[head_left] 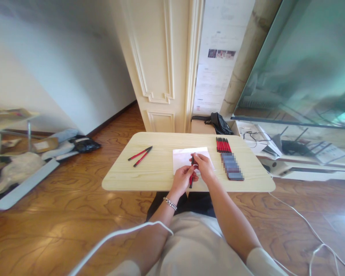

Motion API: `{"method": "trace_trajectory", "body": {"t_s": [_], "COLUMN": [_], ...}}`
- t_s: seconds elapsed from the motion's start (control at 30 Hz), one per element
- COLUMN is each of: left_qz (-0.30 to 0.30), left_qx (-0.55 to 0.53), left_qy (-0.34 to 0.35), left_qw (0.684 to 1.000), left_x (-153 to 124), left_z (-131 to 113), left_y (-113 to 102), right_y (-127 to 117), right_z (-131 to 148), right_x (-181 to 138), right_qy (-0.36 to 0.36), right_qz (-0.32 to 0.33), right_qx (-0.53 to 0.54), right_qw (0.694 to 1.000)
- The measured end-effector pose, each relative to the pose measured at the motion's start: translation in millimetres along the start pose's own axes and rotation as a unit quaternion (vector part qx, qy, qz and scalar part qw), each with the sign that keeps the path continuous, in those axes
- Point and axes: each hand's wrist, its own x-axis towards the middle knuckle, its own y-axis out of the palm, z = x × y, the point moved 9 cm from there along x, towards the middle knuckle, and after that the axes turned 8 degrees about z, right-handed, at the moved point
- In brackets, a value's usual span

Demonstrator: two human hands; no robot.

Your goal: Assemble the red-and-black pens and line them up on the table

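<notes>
Far to the left of the white sheet of paper, two red-and-black pens lie loose and crossed at their upper tips on the pale wooden counter. They are well apart from everything else. Over the sheet's near edge, the person's left hand, a silver chain bracelet at its wrist, has its fingers curled round the lower, red part of a slim red-and-black pen. The pen stands nearly upright above the paper, between both hands. Just right of it, the right hand pinches the pen's black upper end with fingertips pressed together. Whether that end is a cap or the tip is too small to tell. To the right of the sheet, at its far corner, a tidy row of red pens with black ends lies side by side. Below that row is a column of dark grey flat pieces, too blurred to make out. To my eye, the work in hand is on this one pen's top end, with the paper kept beneath it. Any next move calls for the left hand to hold the barrel firm while the right works straight along the pen's length.
</notes>
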Motion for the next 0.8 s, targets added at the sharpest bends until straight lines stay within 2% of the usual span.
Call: {"method": "trace_trajectory", "body": {"t_s": [0.13,0.3,0.43,0.67,0.8], "left_qz": [0.004,0.006,0.011,0.003,0.009], "left_qx": [0.018,0.025,0.020,0.025,0.028], "left_qy": [0.004,-0.005,-0.007,0.008,-0.002], "left_qw": [1.000,1.000,1.000,1.000,1.000], "left_x": [-1,-3,-3,-2,-3], "left_z": [0,1,0,-3,0], "left_y": [2,2,2,2,3], "right_y": [-3,6,10,4,8], "right_z": [3,-8,-6,11,3], "right_x": [2,1,-2,0,-1], "right_qy": [-0.023,0.002,0.019,-0.029,-0.011], "right_qz": [-0.020,0.024,0.049,0.023,0.043], "right_qx": [-0.046,0.010,0.031,-0.061,-0.034], "right_qw": [0.998,1.000,0.998,0.997,0.998]}}
